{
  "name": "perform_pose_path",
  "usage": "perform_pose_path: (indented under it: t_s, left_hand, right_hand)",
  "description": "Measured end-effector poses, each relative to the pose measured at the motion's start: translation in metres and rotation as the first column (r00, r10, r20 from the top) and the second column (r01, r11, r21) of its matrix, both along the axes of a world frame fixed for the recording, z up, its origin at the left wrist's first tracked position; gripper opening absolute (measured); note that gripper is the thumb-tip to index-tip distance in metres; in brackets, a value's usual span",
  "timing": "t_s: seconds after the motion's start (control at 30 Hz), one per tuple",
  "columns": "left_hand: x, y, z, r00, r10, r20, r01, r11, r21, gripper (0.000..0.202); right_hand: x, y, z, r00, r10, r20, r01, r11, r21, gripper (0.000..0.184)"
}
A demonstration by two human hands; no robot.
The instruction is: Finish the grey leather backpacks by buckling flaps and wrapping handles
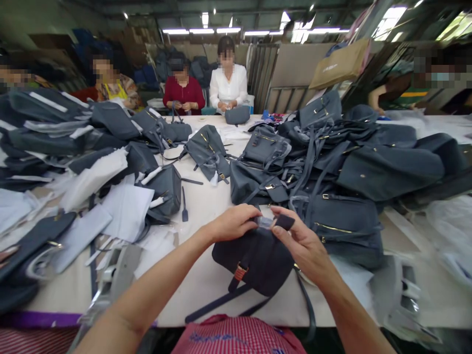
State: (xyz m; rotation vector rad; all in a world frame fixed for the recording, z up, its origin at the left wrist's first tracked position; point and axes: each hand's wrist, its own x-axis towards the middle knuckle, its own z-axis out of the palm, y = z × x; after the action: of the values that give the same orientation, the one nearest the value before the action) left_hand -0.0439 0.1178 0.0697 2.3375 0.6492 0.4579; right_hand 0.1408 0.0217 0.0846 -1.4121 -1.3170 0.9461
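Observation:
A dark navy bag [258, 258] lies in front of me at the table's near edge, with a gold-coloured buckle [240, 273] on its side and straps trailing towards me. Over its top, my left hand [238, 222] is closed, its thumb and fingers pinching one end of a strap wrapped in clear plastic [264, 222]. My right hand [300, 238] pinches the dark end of the same strap [283, 222] between thumb and fingers. The fingertips of my left hand are partly hidden.
Dark bags are heaped on the right [391, 167] and left [47, 118]. White paper sheets [127, 209] cover part of the left side. Grey metal devices stand left [123, 275] and right [396, 290]. A loose strap piece [185, 209] lies mid-table. Several people sit across the table.

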Motion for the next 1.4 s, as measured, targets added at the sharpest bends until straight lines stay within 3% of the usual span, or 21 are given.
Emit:
perform_pose_path:
  t_s: [0.07, 0.1, 0.13, 0.2, 0.27, 0.37, 0.43, 0.53, 0.6, 0.63, 0.7, 0.73, 0.8, 0.87, 0.93, 1.0, 1.07, 1.17, 1.27, 1.33, 1.4]
  left_hand:
    - [0.004, 0.003, -0.004, 0.998, 0.028, 0.047, -0.024, 0.997, -0.073, 0.02]
    - [0.005, 0.003, -0.005, 0.995, 0.044, 0.084, -0.034, 0.992, -0.118, 0.02]
    - [0.005, 0.004, -0.005, 0.99, 0.061, 0.124, -0.041, 0.987, -0.157, 0.021]
    - [0.005, 0.002, -0.003, 0.978, 0.078, 0.193, -0.038, 0.979, -0.202, 0.021]
    - [0.002, -0.002, 0.001, 0.97, 0.063, 0.235, -0.013, 0.978, -0.21, 0.021]
    - [-0.004, -0.015, 0.004, 0.959, 0.068, 0.274, 0.002, 0.969, -0.248, 0.017]
    - [-0.005, -0.024, 0.001, 0.935, 0.195, 0.295, -0.077, 0.927, -0.368, 0.022]
    - [0.0, -0.03, -0.005, 0.879, 0.426, 0.214, -0.255, 0.799, -0.544, 0.032]
    - [0.008, -0.03, -0.004, 0.898, 0.414, 0.151, -0.279, 0.8, -0.532, 0.029]
    - [0.012, -0.03, -0.002, 0.916, 0.378, 0.138, -0.278, 0.843, -0.461, 0.022]
    - [0.021, -0.031, 0.004, 0.923, 0.359, 0.135, -0.332, 0.924, -0.191, 0.017]
    - [0.025, -0.033, 0.007, 0.912, 0.381, 0.149, -0.383, 0.924, -0.016, 0.02]
    - [0.029, -0.041, 0.007, 0.895, 0.394, 0.208, -0.439, 0.858, 0.266, 0.025]
    - [0.029, -0.053, 0.0, 0.909, 0.332, 0.251, -0.407, 0.835, 0.37, 0.03]
    - [0.024, -0.066, -0.012, 0.918, 0.277, 0.283, -0.36, 0.882, 0.304, 0.031]
    - [0.018, -0.077, -0.025, 0.892, 0.3, 0.339, -0.35, 0.932, 0.096, 0.03]
    - [0.014, -0.086, -0.035, 0.835, 0.378, 0.399, -0.346, 0.926, -0.153, 0.025]
    - [0.014, -0.095, -0.039, 0.739, 0.541, 0.401, -0.326, 0.809, -0.49, 0.017]
    - [0.018, -0.096, -0.038, 0.657, 0.69, 0.302, -0.25, 0.578, -0.777, 0.019]
    - [0.019, -0.095, -0.037, 0.614, 0.754, 0.234, -0.184, 0.425, -0.886, 0.021]
    - [0.016, -0.092, -0.037, 0.613, 0.768, 0.186, -0.14, 0.336, -0.931, 0.028]
  right_hand:
    - [-0.001, -0.015, 0.003, 0.989, -0.134, -0.061, 0.133, 0.991, -0.031, 0.031]
    - [-0.003, -0.023, 0.004, 0.979, -0.123, -0.16, 0.103, 0.986, -0.128, 0.031]
    - [-0.007, -0.031, 0.004, 0.952, -0.079, -0.295, 0.002, 0.968, -0.252, 0.031]
    - [-0.02, -0.043, 0.002, 0.827, -0.012, -0.562, -0.274, 0.864, -0.423, 0.028]
    - [-0.035, -0.047, -0.005, 0.729, -0.089, -0.679, -0.354, 0.799, -0.486, 0.03]
    - [-0.054, -0.036, -0.018, 0.639, -0.311, -0.703, -0.135, 0.855, -0.501, 0.041]
    - [-0.061, -0.024, -0.027, 0.598, -0.382, -0.705, 0.002, 0.88, -0.475, 0.043]
    - [-0.066, -0.012, -0.036, 0.627, -0.351, -0.695, 0.055, 0.91, -0.41, 0.036]
    - [-0.065, -0.01, -0.039, 0.651, -0.313, -0.692, 0.059, 0.929, -0.365, 0.033]
    - [-0.064, -0.011, -0.04, 0.655, -0.3, -0.694, 0.058, 0.935, -0.349, 0.033]
    - [-0.06, -0.015, -0.039, 0.67, -0.278, -0.689, 0.035, 0.938, -0.344, 0.036]
    - [-0.056, -0.019, -0.039, 0.694, -0.259, -0.672, 0.001, 0.933, -0.359, 0.037]
    - [-0.048, -0.027, -0.038, 0.768, -0.196, -0.61, -0.091, 0.909, -0.407, 0.038]
    - [-0.039, -0.035, -0.04, 0.831, -0.138, -0.54, -0.141, 0.886, -0.443, 0.042]
    - [-0.033, -0.042, -0.043, 0.841, -0.138, -0.523, -0.128, 0.889, -0.441, 0.043]
    - [-0.028, -0.046, -0.045, 0.813, -0.142, -0.565, -0.13, 0.901, -0.414, 0.037]
    - [-0.024, -0.048, -0.046, 0.788, -0.098, -0.608, -0.191, 0.9, -0.392, 0.034]
    - [-0.022, -0.047, -0.051, 0.82, -0.044, -0.571, -0.224, 0.892, -0.391, 0.038]
    - [-0.023, -0.044, -0.056, 0.861, -0.1, -0.499, -0.132, 0.903, -0.409, 0.042]
    - [-0.025, -0.042, -0.056, 0.842, -0.124, -0.525, -0.107, 0.915, -0.388, 0.045]
    - [-0.027, -0.042, -0.054, 0.803, -0.113, -0.586, -0.125, 0.928, -0.351, 0.049]
